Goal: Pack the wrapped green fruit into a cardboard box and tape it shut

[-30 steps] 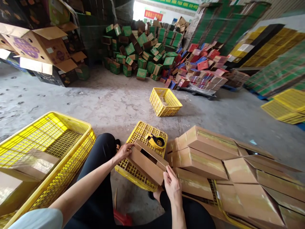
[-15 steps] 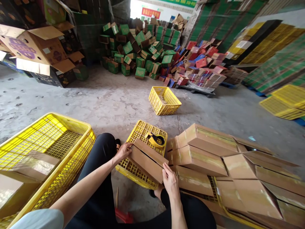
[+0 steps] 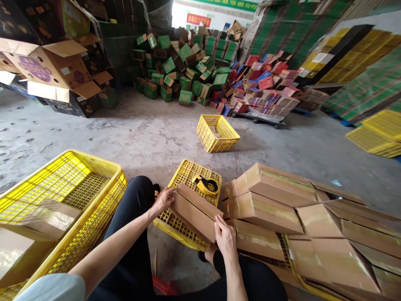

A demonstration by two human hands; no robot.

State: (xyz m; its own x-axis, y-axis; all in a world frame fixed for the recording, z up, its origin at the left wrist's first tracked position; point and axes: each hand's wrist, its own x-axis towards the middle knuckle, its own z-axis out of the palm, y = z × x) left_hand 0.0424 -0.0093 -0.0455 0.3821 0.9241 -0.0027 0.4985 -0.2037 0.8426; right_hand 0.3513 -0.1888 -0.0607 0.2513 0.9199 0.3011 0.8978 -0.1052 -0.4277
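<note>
Carton (image 3: 192, 215) is pinched at 10 o'clock by the left hand (image 3: 163, 200), 4 by the right hand (image 3: 226, 238), probably so its flaps get lined up; tape dispenser (image 3: 203, 187)'s parked at 1 on the yellow crate (image 3: 180, 238).

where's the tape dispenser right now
In the head view, the tape dispenser lies on the upturned crate, just beyond the box between both hands.
</note>
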